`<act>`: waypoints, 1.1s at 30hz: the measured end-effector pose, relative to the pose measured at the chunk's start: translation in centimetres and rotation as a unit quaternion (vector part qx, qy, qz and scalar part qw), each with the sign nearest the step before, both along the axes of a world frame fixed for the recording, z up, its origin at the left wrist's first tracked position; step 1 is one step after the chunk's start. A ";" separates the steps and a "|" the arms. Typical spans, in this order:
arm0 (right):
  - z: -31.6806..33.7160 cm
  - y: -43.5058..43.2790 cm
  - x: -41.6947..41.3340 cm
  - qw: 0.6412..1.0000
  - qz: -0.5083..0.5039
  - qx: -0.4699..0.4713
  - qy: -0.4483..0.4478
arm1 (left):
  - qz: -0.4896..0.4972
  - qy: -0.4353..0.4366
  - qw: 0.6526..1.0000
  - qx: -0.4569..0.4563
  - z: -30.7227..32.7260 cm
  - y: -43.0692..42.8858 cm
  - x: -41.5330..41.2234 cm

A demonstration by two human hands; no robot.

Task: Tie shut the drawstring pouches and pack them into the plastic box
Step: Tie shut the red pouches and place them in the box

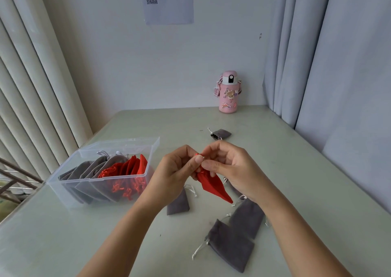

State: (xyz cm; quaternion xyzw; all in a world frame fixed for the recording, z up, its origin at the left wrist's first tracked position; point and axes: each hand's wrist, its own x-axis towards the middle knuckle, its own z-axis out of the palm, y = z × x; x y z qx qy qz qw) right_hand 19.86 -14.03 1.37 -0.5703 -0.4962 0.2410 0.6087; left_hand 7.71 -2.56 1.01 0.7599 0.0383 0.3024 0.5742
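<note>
Both hands, left hand (175,168) and right hand (229,168), pinch the red pouch (213,186) cord with curled fingers, the pouch hanging down-right, plastic box (101,192) to the left.

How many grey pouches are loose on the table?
4: far pouch toward the bottle; left pouch below the left hand; middle pouch under the right forearm; nearest pouch overlapping it. Grey cloth behind the right hand may be a fifth.

Red pouch (213,186) aloft beside half-filled clear plastic box (63,188)
</note>
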 end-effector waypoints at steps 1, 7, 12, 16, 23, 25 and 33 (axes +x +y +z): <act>0.1 -0.1 0.0 1.000 0.014 -0.002 0.014 | -0.009 0.008 1.000 -0.008 0.1 -0.1 0.0; 0.4 -0.5 0.0 0.997 0.048 -0.013 0.054 | -0.037 0.045 0.997 -0.049 0.2 0.2 -0.1; 0.1 0.1 -0.5 0.999 -0.023 0.017 0.038 | 0.022 0.027 0.997 -0.071 0.0 0.4 0.0; -0.4 0.5 -0.8 0.992 -0.110 0.054 -0.024 | 0.059 -0.002 0.993 -0.103 0.1 0.3 0.1; -1.0 0.8 -1.0 0.968 -0.178 0.123 -0.130 | 0.065 -0.034 0.981 -0.177 -0.2 -0.3 0.4; -1.1 0.9 -1.1 0.958 -0.187 0.137 -0.169 | 0.064 -0.045 0.980 -0.183 -0.2 -0.5 0.3; -0.5 0.6 -1.3 0.974 -0.123 0.107 -0.159 | 0.052 -0.064 0.986 -0.147 0.0 -0.6 0.3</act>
